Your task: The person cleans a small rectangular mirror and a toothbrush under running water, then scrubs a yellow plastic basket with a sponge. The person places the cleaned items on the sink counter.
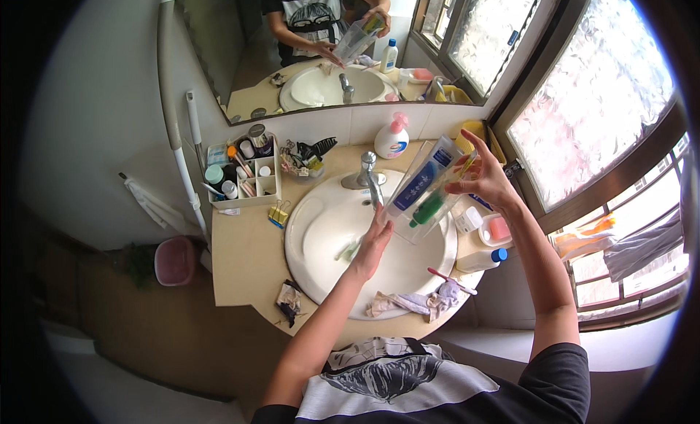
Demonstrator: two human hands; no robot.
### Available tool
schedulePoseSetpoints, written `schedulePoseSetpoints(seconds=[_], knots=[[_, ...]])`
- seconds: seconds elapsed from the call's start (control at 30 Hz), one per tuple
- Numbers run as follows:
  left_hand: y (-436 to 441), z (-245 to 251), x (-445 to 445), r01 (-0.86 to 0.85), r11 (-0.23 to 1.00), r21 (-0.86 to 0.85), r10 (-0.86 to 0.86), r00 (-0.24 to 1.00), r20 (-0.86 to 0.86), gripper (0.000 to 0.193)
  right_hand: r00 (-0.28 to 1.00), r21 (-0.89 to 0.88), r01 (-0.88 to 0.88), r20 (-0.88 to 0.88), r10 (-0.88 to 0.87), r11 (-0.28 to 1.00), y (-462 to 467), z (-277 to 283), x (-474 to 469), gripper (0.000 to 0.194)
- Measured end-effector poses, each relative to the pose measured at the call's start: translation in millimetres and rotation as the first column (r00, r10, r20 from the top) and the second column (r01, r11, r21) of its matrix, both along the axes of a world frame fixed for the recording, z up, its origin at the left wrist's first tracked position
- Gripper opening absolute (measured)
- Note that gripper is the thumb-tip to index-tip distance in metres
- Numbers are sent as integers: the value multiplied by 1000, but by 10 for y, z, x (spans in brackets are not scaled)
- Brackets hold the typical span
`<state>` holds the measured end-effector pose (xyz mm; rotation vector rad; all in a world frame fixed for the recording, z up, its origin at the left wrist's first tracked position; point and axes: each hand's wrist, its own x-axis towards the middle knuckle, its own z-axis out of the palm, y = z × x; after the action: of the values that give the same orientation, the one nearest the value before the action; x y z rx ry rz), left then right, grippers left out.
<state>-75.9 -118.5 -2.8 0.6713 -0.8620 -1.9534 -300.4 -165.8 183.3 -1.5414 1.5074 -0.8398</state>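
Note:
A clear plastic container (416,231) is held tilted over the white washbasin (306,227), between my two hands. Inside it are a blue and white toothpaste tube (420,180) and a green tube (428,208). My left hand (374,242) supports its lower left side with the fingers nearly straight. Up at the right, my right hand (486,178) grips near the open end, thumb and fingers apart around the side; a slim yellowish item (468,162) shows by the fingers. Behind the container stands the chrome faucet (369,169). A pale green item (347,252) lies in the bowl, partly hidden by my left hand.
A divided organizer (244,201) and a bowl of hair clips (303,169) stand left. Behind the basin is a pump bottle (391,140). To the right are a soap dish (485,238) and blue-capped bottle (476,261). A cloth (410,305) and toothbrush (451,282) lie at the front rim.

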Motion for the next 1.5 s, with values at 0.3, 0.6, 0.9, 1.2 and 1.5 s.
schedulePoseSetpoints(seconds=[0.3,0.6,0.9,1.2,1.5], knots=[[608,-889,290,139,981,-133,2,685,728,39,978,-240,-45,-208,-6,970,-1025,-283,-945,97],[1008,-747,442,124,788,-603,588,144,796,26,856,-334,-283,-511,79,899,-1876,-1008,-1328,93],[1246,-825,475,26,853,-522,505,215,836,22,891,-307,-287,-434,135,907,-2180,-1375,-1764,83],[694,-161,278,261,946,-195,44,491,870,24,819,-254,-349,-551,162,902,-2037,-1297,-2090,122],[181,-42,428,205,967,153,-214,976,45,25,842,-417,-423,-510,178,804,-491,59,-1100,57]])
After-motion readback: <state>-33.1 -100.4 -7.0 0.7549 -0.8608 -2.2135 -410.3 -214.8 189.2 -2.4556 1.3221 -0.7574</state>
